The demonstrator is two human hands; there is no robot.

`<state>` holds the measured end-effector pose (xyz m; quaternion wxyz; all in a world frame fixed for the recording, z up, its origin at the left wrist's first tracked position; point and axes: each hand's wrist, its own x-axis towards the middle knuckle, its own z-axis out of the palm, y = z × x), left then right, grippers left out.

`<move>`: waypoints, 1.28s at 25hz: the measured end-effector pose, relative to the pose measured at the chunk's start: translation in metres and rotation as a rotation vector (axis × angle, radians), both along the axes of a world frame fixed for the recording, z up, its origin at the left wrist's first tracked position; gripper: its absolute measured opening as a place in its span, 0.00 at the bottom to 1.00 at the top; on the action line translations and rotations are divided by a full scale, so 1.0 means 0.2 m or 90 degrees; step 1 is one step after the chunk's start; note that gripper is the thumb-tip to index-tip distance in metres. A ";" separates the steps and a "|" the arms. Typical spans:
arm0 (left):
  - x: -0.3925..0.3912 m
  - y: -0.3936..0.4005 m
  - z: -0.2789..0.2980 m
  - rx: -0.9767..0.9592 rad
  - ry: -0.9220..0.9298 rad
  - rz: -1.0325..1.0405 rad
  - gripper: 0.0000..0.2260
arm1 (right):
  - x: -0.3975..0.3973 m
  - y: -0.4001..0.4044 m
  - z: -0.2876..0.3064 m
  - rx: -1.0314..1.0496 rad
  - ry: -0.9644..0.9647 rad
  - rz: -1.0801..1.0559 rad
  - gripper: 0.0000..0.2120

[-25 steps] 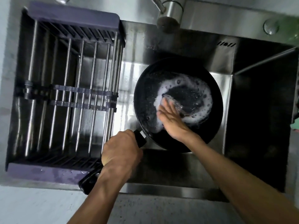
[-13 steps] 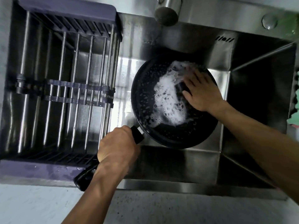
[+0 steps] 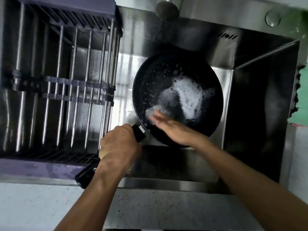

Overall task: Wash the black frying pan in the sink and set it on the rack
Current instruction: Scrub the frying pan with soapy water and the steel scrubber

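The black frying pan [image 3: 153,77] sits in the steel sink [image 3: 260,114], with white soap foam [image 3: 188,95] spread over its bottom. My left hand [image 3: 118,145] is closed around the pan's black handle [image 3: 139,132] at the sink's near edge. Inside the pan, at its near left side, my right hand [image 3: 173,127] presses a foamy scrubber [image 3: 155,110] under its fingers; the hand is motion-blurred. Over the left half of the sink lies the rack [image 3: 66,90], made of metal bars with purple ends, and nothing rests on it.
The faucet spout [image 3: 167,9] hangs above the sink's back edge, with no water visibly running. A green cloth [image 3: 300,100] lies on the right rim. A pale speckled counter [image 3: 150,209] runs along the front. A round cap [image 3: 273,18] sits at the back right.
My right hand swept with the scrubber from the pan's far right side to its near left side. Foam now lies at the pan's centre right. My left hand kept its hold on the handle.
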<state>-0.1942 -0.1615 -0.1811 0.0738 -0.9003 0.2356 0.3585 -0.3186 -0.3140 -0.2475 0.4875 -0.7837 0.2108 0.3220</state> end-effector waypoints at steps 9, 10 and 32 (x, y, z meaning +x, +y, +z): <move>0.00 0.00 -0.01 0.010 0.019 0.011 0.12 | 0.03 -0.04 -0.02 -0.082 -0.040 -0.021 0.26; 0.01 0.00 -0.01 0.009 0.016 0.015 0.12 | -0.04 -0.11 -0.03 -0.176 -0.022 0.022 0.26; 0.01 -0.01 0.00 0.006 0.014 -0.023 0.10 | 0.22 -0.05 -0.16 -0.115 -0.055 -0.038 0.27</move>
